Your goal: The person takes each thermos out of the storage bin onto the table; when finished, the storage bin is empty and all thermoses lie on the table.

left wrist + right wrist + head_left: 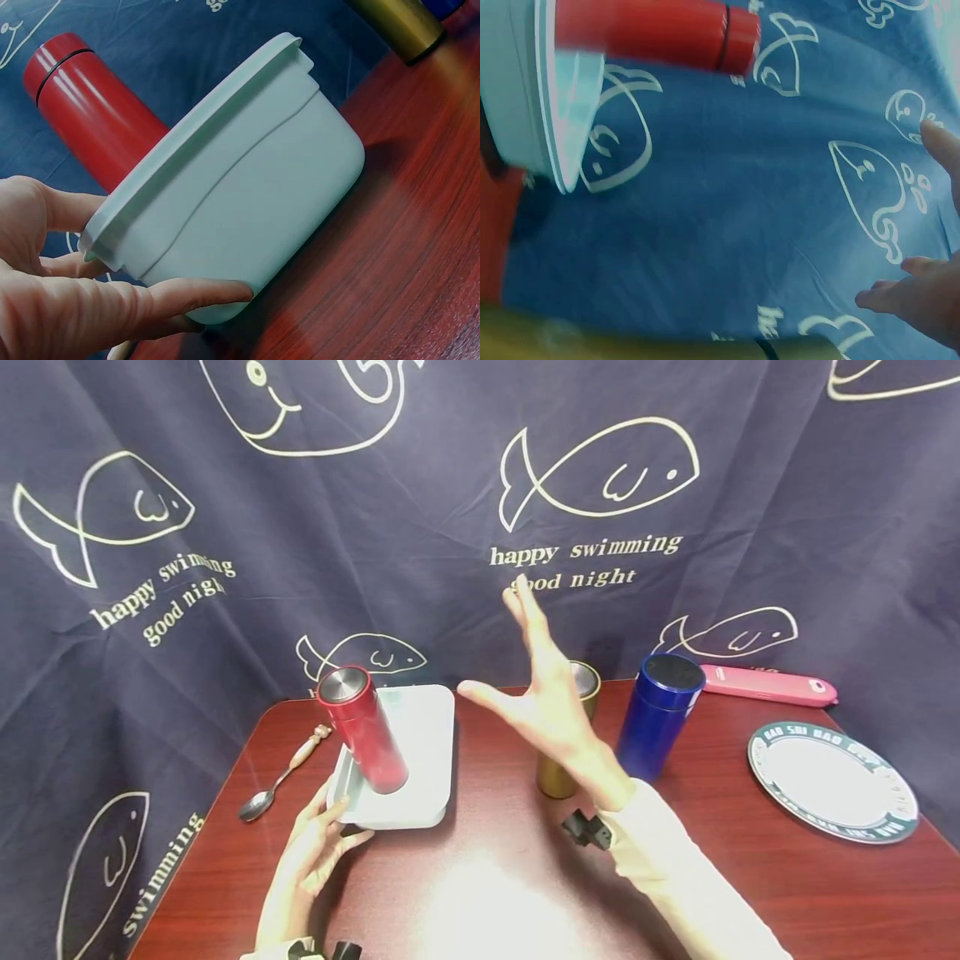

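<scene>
A pale green plastic container (427, 752) is near the table's left side, with a red thermos (367, 731) standing in it and leaning a little. At the container's near left corner my left hand (318, 843) grips the rim and side wall, as the left wrist view also shows the container (247, 187). My right hand (551, 702) is raised in the air with fingers spread and nothing held. Behind it stands a gold thermos (555, 781), partly hidden by the hand and wrist. A blue thermos (656, 718) stands just right of the gold one.
Left of the container lies a spoon (285, 772) with a decorated handle. A pink case (772, 685) lies at the back right, and a white plate (832, 785) with a green patterned rim is at the right. A dark blue curtain (450, 527) hangs behind the table.
</scene>
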Demonstrator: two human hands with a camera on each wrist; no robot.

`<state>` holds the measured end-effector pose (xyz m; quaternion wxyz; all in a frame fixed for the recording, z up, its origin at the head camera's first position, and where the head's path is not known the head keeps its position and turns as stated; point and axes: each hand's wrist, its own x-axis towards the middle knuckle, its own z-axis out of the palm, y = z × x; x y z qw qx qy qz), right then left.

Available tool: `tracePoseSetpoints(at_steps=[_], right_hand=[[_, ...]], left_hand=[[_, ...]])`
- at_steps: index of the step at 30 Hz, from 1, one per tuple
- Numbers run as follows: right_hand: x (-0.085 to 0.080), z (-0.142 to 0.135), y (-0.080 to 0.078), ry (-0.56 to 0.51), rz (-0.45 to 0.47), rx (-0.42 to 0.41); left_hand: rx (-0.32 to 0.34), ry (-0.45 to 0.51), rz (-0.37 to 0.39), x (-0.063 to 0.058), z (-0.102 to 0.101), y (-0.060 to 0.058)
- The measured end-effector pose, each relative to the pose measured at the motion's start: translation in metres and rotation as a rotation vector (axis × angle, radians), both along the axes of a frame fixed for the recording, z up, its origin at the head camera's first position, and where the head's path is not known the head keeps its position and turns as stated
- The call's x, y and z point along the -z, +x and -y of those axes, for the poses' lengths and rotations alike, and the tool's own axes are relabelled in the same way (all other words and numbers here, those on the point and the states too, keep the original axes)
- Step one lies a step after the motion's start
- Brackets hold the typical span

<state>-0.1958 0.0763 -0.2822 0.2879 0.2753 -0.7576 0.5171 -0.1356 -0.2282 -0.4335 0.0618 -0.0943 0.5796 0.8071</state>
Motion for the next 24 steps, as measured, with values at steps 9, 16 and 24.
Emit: tracePoseSetpoints(at_steps=[9,16,24], right_hand=[[0.04,0.039,-0.006,-0.119,0.24,-0.167],[0.068,0.066,-0.015,-0.159,0.352,-0.209],[0.089,0.106,-0.021,-0.188,0.492,-0.23]], left_hand=[[-0.018,0.0,-0.004,0.002,0.0,0.002],[-0.021,0.005,-0.013,0.002,0.0,0.001],[-0.031,0.021,-0.029,0.0,-0.001,-0.002]])
